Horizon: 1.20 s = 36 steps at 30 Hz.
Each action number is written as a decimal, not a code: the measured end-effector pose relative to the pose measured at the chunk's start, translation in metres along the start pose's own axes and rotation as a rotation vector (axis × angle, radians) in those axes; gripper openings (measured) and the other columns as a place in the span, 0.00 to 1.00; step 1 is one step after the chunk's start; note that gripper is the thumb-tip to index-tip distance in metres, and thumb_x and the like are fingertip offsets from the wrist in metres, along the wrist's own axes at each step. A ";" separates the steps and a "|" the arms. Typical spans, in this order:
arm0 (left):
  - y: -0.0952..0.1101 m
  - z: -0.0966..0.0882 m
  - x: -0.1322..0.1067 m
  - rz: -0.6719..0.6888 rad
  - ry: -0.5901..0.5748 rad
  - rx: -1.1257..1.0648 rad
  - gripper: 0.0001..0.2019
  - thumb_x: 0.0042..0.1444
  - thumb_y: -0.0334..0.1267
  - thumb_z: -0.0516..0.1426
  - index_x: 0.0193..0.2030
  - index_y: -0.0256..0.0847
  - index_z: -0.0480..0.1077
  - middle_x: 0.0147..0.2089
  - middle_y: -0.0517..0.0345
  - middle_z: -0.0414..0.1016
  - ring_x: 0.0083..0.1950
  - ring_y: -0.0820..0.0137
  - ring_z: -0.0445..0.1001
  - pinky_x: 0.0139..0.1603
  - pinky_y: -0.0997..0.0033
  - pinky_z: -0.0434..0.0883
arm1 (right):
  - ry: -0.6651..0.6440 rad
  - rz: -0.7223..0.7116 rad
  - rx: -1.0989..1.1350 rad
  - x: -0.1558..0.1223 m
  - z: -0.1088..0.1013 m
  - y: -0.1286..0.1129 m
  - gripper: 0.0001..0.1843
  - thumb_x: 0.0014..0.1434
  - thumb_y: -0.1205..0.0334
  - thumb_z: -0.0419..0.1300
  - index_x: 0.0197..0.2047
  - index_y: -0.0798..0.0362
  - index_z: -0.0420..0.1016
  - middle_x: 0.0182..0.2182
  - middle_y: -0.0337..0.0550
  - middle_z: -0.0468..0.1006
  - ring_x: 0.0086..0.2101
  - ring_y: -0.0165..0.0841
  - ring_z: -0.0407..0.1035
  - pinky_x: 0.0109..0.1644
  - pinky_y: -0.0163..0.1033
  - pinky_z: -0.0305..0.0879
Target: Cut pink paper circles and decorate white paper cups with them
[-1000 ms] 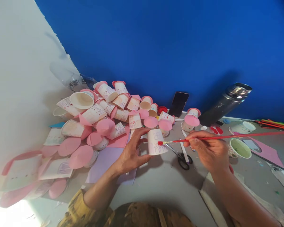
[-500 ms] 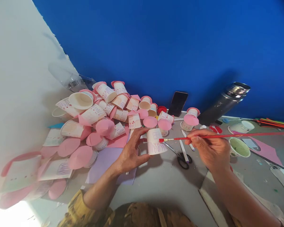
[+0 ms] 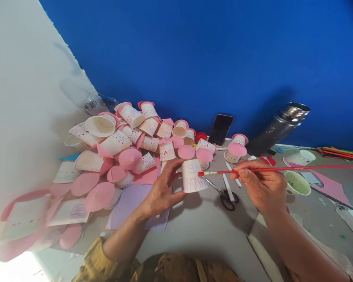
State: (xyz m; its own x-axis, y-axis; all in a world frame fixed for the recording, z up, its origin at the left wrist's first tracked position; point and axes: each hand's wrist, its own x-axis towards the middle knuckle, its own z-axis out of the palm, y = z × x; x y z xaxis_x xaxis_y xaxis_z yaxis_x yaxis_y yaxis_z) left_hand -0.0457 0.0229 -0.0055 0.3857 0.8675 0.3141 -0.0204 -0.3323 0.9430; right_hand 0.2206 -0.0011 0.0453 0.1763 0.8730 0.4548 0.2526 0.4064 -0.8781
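Our left hand [image 3: 161,192] grips the cup [image 3: 191,181]; our right hand [image 3: 261,188] pinches the brush [image 3: 223,172], bristles [image 3: 200,174] to its left: light dabs should work neatest.

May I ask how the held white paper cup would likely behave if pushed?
The white paper cup seems light, gripped at its side by the left hand; its papery wall might dent; its round, tapered form could roll.

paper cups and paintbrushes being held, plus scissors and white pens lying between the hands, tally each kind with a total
Paper cup, held: 1
Paintbrush, held: 1
Scissors: 1 pair
White pens: 2
Total: 5
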 end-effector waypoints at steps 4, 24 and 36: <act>0.000 0.001 0.001 -0.017 0.002 -0.056 0.40 0.49 0.22 0.62 0.68 0.52 0.61 0.70 0.50 0.61 0.73 0.55 0.63 0.73 0.51 0.64 | 0.039 -0.021 0.017 0.000 -0.002 0.001 0.12 0.63 0.50 0.68 0.34 0.50 0.82 0.23 0.40 0.82 0.23 0.34 0.77 0.26 0.37 0.74; -0.006 0.001 -0.001 -0.099 0.019 -0.264 0.39 0.48 0.23 0.67 0.66 0.52 0.64 0.69 0.51 0.66 0.72 0.54 0.64 0.72 0.52 0.62 | -0.014 -0.039 0.014 -0.001 0.000 -0.003 0.13 0.64 0.50 0.68 0.34 0.49 0.82 0.23 0.39 0.82 0.21 0.31 0.72 0.21 0.34 0.64; -0.004 0.003 0.000 -0.097 -0.003 -0.258 0.39 0.49 0.24 0.67 0.66 0.53 0.63 0.69 0.51 0.66 0.72 0.55 0.65 0.73 0.52 0.61 | -0.029 -0.069 0.004 -0.001 -0.001 -0.002 0.11 0.65 0.52 0.67 0.34 0.49 0.82 0.23 0.39 0.82 0.23 0.32 0.75 0.24 0.34 0.69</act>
State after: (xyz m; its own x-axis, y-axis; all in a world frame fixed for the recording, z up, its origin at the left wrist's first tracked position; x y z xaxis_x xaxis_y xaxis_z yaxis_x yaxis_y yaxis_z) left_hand -0.0432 0.0232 -0.0097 0.4000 0.8895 0.2211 -0.2173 -0.1424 0.9657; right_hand 0.2204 -0.0031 0.0470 0.1310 0.8503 0.5098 0.2598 0.4668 -0.8453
